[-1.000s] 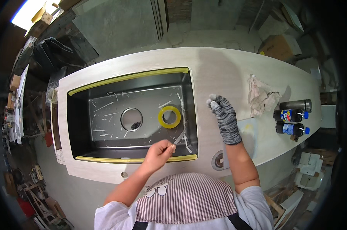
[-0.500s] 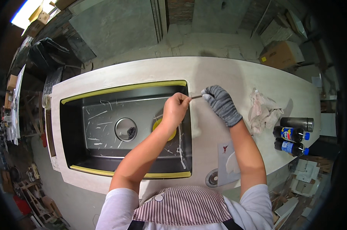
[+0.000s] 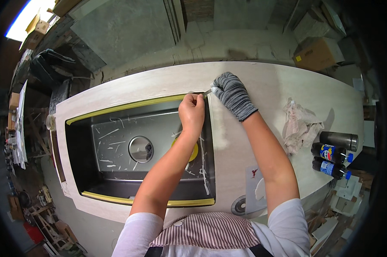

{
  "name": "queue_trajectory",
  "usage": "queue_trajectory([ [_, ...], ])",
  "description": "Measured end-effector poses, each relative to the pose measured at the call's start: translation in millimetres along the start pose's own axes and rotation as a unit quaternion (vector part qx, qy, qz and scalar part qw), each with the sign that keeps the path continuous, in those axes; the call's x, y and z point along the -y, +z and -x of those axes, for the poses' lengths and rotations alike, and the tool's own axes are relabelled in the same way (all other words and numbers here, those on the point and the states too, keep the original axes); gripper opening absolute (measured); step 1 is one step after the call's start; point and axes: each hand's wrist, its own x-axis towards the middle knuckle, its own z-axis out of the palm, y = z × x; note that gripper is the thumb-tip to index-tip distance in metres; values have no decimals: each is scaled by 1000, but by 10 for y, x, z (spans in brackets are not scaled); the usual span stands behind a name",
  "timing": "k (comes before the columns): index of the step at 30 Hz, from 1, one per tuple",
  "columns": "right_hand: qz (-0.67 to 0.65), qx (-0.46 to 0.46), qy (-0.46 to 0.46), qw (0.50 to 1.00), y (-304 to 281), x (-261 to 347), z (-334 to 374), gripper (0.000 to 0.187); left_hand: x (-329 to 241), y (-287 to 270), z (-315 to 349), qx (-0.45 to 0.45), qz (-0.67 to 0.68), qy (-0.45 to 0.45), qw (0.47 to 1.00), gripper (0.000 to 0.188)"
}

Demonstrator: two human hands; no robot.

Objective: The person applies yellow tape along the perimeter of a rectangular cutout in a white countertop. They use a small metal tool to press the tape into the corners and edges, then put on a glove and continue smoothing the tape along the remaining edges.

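Note:
My bare left hand (image 3: 191,112) is pinched at the far right corner of the black sink (image 3: 98,147), against its yellow-taped edge. My right hand (image 3: 233,95), in a grey knitted glove, is closed just to the right of that corner, over the pale countertop (image 3: 249,141). Between the two hands runs a thin, narrow dark strip (image 3: 207,92); its ends are hidden in the fingers. Yellow tape (image 3: 129,108) lines the sink's far and near edges. White peeled scraps and a round drain (image 3: 140,149) show in the basin. Beneath my left forearm sits a round yellow thing (image 3: 193,153), partly covered.
A crumpled pale cloth (image 3: 299,128) lies on the right of the countertop. Beyond it are a dark metal flask (image 3: 339,140) and two dark drink bottles (image 3: 328,152) with blue caps. A grey disc (image 3: 238,205) and a flat sheet (image 3: 252,192) lie by the near edge.
Both hands have moved away from me along the sink's right edge, up to its far corner, with the thin strip still between them. My right hand has also shifted slightly left.

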Motion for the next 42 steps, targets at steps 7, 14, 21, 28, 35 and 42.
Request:
queue_trajectory([
  [7,-49,-25,5,998,-6,2,10,11,35,73,-37,-12,-3,35,999,23],
  [14,-18,-30,1,999,50,-36,34,11,6,81,-34,-7,9,33,999,22],
  [21,1,-21,15,1000,59,11,97,11,26,31,-16,6,-1,31,999,22],
  [28,17,-14,29,999,49,30,198,12,93,25,26,7,-14,39,999,21],
  [35,19,-8,36,999,31,64,304,13,88,-16,107,19,-14,38,999,22],
  [42,21,2,46,999,6,101,404,12,123,-52,181,32,-18,34,999,22],
])
